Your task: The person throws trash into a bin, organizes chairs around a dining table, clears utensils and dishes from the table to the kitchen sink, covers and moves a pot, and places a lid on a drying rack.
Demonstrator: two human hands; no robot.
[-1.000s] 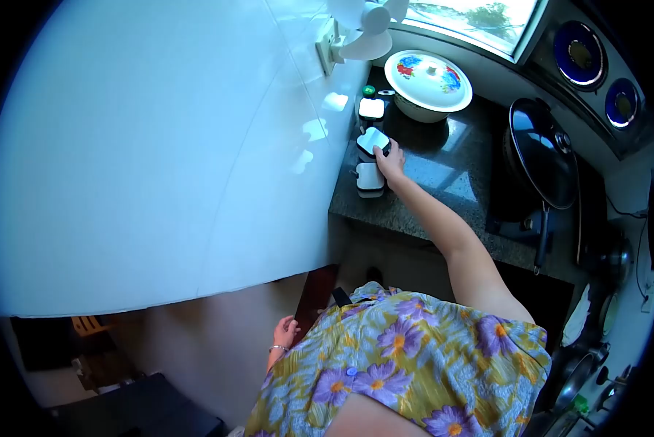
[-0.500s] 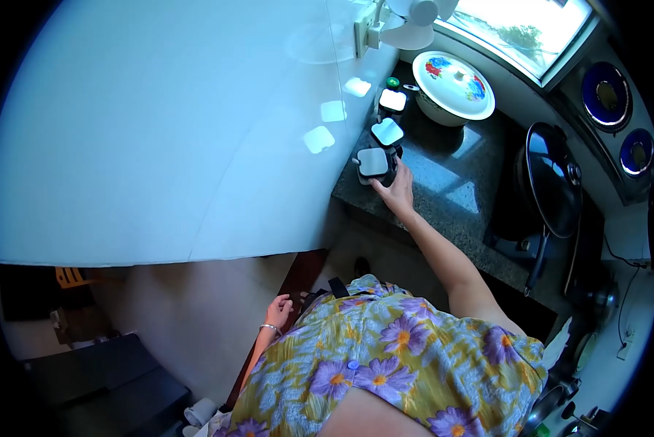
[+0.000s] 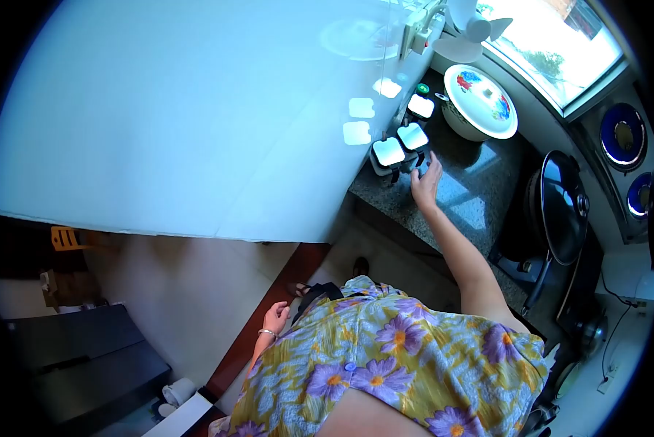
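Note:
Three small containers with pale square lids stand in a row along the wall: a near one [image 3: 389, 152], a middle one [image 3: 413, 136] and a far one [image 3: 421, 106]. My right hand [image 3: 427, 180] is just right of the near and middle containers, above the dark counter [image 3: 461, 191], fingers apart and holding nothing. A green-capped item [image 3: 423, 89] is behind the far container. My left hand [image 3: 276, 317] hangs low beside my body with its fingers curled; whether anything is in it cannot be made out.
A floral lidded basin [image 3: 481, 102] is at the counter's back, below a white fan [image 3: 469, 28] and a window [image 3: 552, 51]. On the right a black pan with a glass lid [image 3: 564, 207] sits on the stove, its handle pointing toward me. The white wall [image 3: 196, 124] borders the left.
My right hand has let go of the near container and drawn back to its right. The near container now sits closer to the middle one. The view has shifted.

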